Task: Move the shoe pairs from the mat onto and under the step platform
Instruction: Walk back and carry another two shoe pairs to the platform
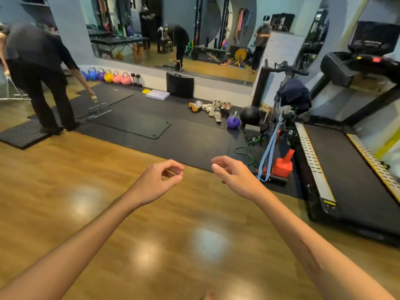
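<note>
I see both arms stretched forward over the wooden floor (108, 191), my left hand (161, 180) beside my right hand (232, 176), apart, holding nothing. Ahead lies the mat (184, 137). The shoe pairs (213, 108) sit clustered on its far right part, a kettlebell (233, 121) and a ball (250, 115) just to their right. Behind the shoes runs the wall mirror (173, 29). A treadmill (346, 148) stands at right, a bent-over person (41, 72) at far left.

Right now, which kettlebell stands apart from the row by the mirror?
The purple kettlebell. It stands alone on the mat, between the shoes and the black ball.
</note>
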{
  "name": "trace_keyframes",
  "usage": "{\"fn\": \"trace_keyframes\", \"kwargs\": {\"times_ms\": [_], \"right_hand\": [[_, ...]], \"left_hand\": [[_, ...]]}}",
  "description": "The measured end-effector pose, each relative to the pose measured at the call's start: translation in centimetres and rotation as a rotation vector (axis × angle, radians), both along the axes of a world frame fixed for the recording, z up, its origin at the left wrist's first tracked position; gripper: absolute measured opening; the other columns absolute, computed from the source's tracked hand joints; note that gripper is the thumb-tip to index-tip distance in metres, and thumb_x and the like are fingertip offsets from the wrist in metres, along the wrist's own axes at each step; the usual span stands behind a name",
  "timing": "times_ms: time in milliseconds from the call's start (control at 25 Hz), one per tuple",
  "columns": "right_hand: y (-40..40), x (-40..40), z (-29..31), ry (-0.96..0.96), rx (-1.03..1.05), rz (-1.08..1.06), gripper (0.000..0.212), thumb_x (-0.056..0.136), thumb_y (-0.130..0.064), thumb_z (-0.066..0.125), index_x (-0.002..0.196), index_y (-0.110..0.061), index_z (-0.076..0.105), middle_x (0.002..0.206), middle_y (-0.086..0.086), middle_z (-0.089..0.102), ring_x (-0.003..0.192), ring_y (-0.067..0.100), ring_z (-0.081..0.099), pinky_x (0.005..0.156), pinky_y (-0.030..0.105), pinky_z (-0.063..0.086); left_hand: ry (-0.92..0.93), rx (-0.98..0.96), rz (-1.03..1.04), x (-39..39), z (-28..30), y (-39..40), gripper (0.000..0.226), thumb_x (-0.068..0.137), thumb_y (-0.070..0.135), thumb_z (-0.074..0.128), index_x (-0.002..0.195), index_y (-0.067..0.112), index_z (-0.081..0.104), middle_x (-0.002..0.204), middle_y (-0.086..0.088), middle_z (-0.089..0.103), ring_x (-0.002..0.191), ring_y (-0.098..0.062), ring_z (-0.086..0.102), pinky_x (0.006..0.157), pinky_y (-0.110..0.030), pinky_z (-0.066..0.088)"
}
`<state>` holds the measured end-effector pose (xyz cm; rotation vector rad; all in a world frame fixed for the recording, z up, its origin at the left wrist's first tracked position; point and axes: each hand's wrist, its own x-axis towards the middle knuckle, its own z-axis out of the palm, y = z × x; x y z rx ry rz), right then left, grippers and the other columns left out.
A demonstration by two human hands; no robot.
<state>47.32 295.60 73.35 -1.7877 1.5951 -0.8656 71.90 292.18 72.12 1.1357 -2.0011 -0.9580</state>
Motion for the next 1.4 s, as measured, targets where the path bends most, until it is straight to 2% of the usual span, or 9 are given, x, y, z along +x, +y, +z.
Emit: {"fn": "trace_keyframes", "kwargs": {"times_ms": [240, 400, 520, 640, 800, 1040, 1160, 1280, 1400], "right_hand": [[-16.7, -5.0, -0.7, -0.016, 0.002, 0.006, 0.034, 0.097, -0.039, 0.052, 0.125, -0.021, 0.058, 0.113, -0.005, 0.064, 0.091, 0.001, 0.061, 0.070, 0.013, 0.045], [-27.3, -7.5, 0.2, 0.018, 0.022, 0.067, 0.034, 0.097, -0.042, 0.051, 0.125, -0.024, 0.057, 0.107, -0.013, 0.062, 0.085, -0.006, 0.059, 0.064, 0.006, 0.042], [-36.1, -8.6, -0.3, 0.029, -0.008, 0.072, 0.034, 0.096, -0.043, 0.052, 0.124, -0.025, 0.058, 0.108, -0.014, 0.062, 0.087, -0.005, 0.059, 0.069, 0.010, 0.042], [-44.3, -9.3, -1.7, 0.064, -0.012, 0.072, 0.037, 0.096, -0.043, 0.052, 0.128, -0.025, 0.055, 0.123, -0.008, 0.059, 0.097, -0.001, 0.058, 0.078, 0.014, 0.042], [-57.2, -10.4, -1.5, 0.078, -0.022, -0.010, 0.042, 0.096, -0.041, 0.054, 0.134, -0.024, 0.049, 0.137, -0.004, 0.050, 0.110, 0.008, 0.058, 0.086, 0.023, 0.045], [-73.2, -13.7, 0.2, 0.095, 0.016, -0.144, 0.045, 0.094, -0.047, 0.052, 0.135, -0.028, 0.049, 0.135, -0.006, 0.049, 0.110, 0.006, 0.056, 0.087, 0.023, 0.043], [-80.6, -16.3, -1.2, 0.100, 0.017, -0.190, 0.045, 0.093, -0.050, 0.053, 0.134, -0.031, 0.048, 0.133, -0.009, 0.048, 0.109, 0.006, 0.056, 0.091, 0.026, 0.044], [-88.3, -20.1, -3.1, 0.087, 0.013, -0.221, 0.044, 0.094, -0.044, 0.055, 0.134, -0.029, 0.049, 0.134, -0.007, 0.047, 0.109, 0.011, 0.056, 0.095, 0.029, 0.045], [-97.0, -24.8, -4.1, 0.034, -0.020, -0.232, 0.043, 0.094, -0.041, 0.056, 0.135, -0.029, 0.049, 0.134, -0.010, 0.046, 0.116, 0.008, 0.053, 0.092, 0.021, 0.040]], "left_hand": [[-0.017, -0.033, 0.002, -4.9, 1.2, -17.4, 0.019, 0.087, 0.011, 0.065, 0.098, 0.027, 0.067, 0.092, 0.007, 0.072, 0.088, -0.009, 0.067, 0.077, -0.030, 0.054], [0.035, -0.040, 0.059, -7.5, 1.6, -27.3, 0.020, 0.085, 0.015, 0.065, 0.096, 0.032, 0.068, 0.091, 0.012, 0.072, 0.089, -0.006, 0.066, 0.078, -0.030, 0.053], [0.027, -0.006, 0.053, -8.9, 0.3, -35.6, 0.018, 0.085, 0.019, 0.065, 0.096, 0.033, 0.067, 0.091, 0.010, 0.072, 0.086, -0.008, 0.067, 0.075, -0.032, 0.055], [0.027, 0.029, 0.079, -9.7, -1.3, -44.3, 0.018, 0.086, 0.017, 0.066, 0.096, 0.032, 0.067, 0.094, 0.003, 0.072, 0.085, -0.014, 0.068, 0.071, -0.039, 0.059], [0.095, 0.046, 0.019, -11.1, -2.0, -58.9, 0.015, 0.088, 0.015, 0.065, 0.097, 0.027, 0.068, 0.097, 0.002, 0.071, 0.089, -0.018, 0.067, 0.066, -0.037, 0.061], [0.078, 0.037, -0.110, -14.6, 0.8, -78.3, 0.014, 0.088, 0.012, 0.063, 0.098, 0.021, 0.069, 0.096, 0.003, 0.072, 0.093, -0.012, 0.066, 0.075, -0.033, 0.058], [0.052, 0.007, -0.165, -17.6, 0.6, -86.7, 0.016, 0.088, 0.013, 0.063, 0.101, 0.020, 0.069, 0.095, 0.005, 0.071, 0.092, -0.008, 0.066, 0.079, -0.031, 0.055], [0.038, 0.004, -0.168, -21.0, 0.0, -94.8, 0.017, 0.089, 0.014, 0.062, 0.101, 0.024, 0.069, 0.097, 0.009, 0.071, 0.094, -0.006, 0.065, 0.081, -0.030, 0.054], [0.022, -0.044, -0.161, -24.8, 0.1, -104.1, 0.018, 0.090, 0.015, 0.061, 0.102, 0.027, 0.069, 0.099, 0.012, 0.071, 0.096, -0.005, 0.065, 0.085, -0.028, 0.053]]}}
